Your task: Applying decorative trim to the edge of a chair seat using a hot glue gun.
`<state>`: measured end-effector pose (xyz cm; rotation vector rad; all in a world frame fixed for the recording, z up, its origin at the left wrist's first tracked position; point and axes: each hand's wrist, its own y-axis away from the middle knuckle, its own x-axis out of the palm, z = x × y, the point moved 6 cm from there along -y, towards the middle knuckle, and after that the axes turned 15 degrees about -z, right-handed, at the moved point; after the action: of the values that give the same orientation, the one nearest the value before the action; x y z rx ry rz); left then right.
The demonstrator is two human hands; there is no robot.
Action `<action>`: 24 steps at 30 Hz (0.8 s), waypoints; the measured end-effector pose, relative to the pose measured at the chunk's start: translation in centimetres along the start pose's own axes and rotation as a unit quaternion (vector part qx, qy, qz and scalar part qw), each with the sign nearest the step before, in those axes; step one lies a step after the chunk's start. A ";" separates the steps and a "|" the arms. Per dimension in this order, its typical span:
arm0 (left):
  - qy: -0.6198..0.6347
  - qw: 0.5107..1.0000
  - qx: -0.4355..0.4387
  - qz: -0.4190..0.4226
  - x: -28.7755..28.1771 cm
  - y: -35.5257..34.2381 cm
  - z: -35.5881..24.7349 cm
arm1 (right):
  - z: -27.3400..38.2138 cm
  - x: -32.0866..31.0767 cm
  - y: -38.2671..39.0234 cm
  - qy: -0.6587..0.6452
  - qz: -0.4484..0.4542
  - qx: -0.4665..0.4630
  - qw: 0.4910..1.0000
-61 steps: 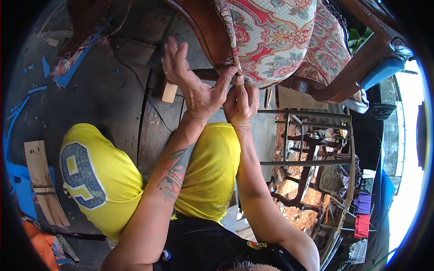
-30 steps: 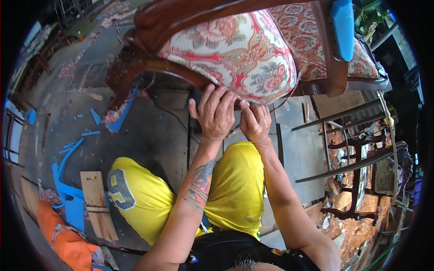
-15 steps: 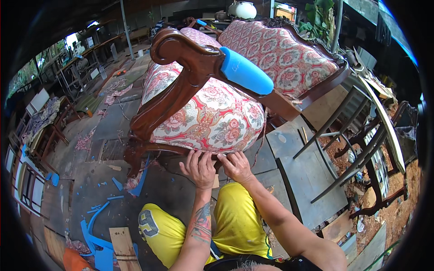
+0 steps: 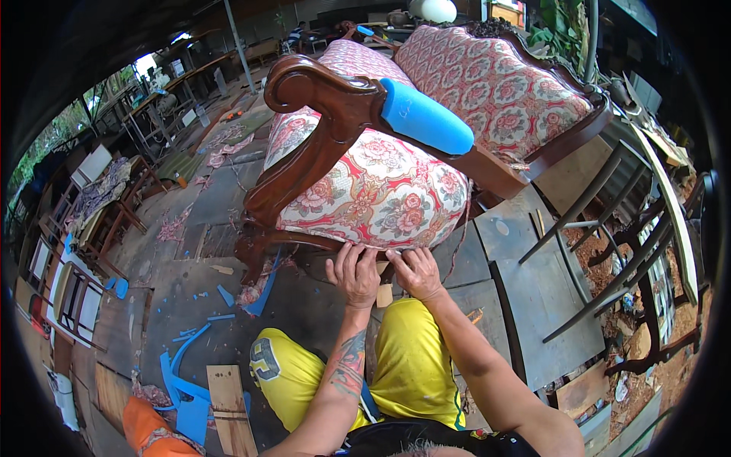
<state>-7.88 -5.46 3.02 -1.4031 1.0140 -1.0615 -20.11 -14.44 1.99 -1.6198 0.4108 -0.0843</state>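
Furniture upholstery workshop, roofed but open-sided. Carved wooden sofa point(image 4: 381, 186) in floral fabric, blue padding point(image 4: 426, 118) on armrest. Matching blue offcuts point(image 4: 193, 420), pinkish scraps point(image 4: 175, 226) and loose plank point(image 4: 228, 396) strewn over patchwork floor point(image 4: 533, 312) of dark panels. Open furniture frame point(image 4: 572, 204) at right, long tabletop point(image 4: 183, 80) far left, metal post point(image 4: 241, 49), daylight and green plants point(image 4: 560, 38) at edges.
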 end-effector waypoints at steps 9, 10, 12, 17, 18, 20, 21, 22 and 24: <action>0.017 0.999 -0.044 -0.020 -0.2 0.8 -1.1 | 0.1 -0.3 0.3 -0.002 -0.003 0.005 1.000; 0.018 0.999 -0.046 -0.019 -0.3 1.0 -1.2 | 0.1 -0.4 0.4 -0.003 -0.004 0.006 1.000; 0.019 0.998 -0.054 -0.020 -0.1 1.3 -1.2 | 0.0 -0.1 0.8 0.002 -0.002 0.000 1.000; 0.036 0.995 -0.090 -0.015 0.6 1.3 -0.3 | 0.2 0.3 -0.7 0.003 0.004 -0.006 1.000; 0.044 0.995 -0.093 -0.011 0.8 0.8 -0.3 | -0.1 0.5 -1.0 0.002 0.003 -0.004 1.000; 0.055 0.993 -0.102 -0.016 1.1 0.9 -0.5 | -0.3 0.5 -1.0 0.006 0.003 -0.001 1.000; 0.057 0.992 -0.107 -0.031 1.1 1.1 -0.3 | -0.1 1.0 -1.0 -0.006 0.005 -0.012 1.000; 0.059 0.992 -0.106 -0.027 0.9 1.2 0.0 | 0.2 1.2 -0.9 -0.003 0.001 -0.011 1.000; 0.057 0.992 -0.108 -0.031 0.2 1.8 0.9 | 1.2 1.8 -0.3 -0.010 0.004 -0.006 1.000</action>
<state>-7.01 -5.60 1.21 -1.5699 1.2042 -1.1142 -18.03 -13.82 1.84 -1.6302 0.4036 -0.0596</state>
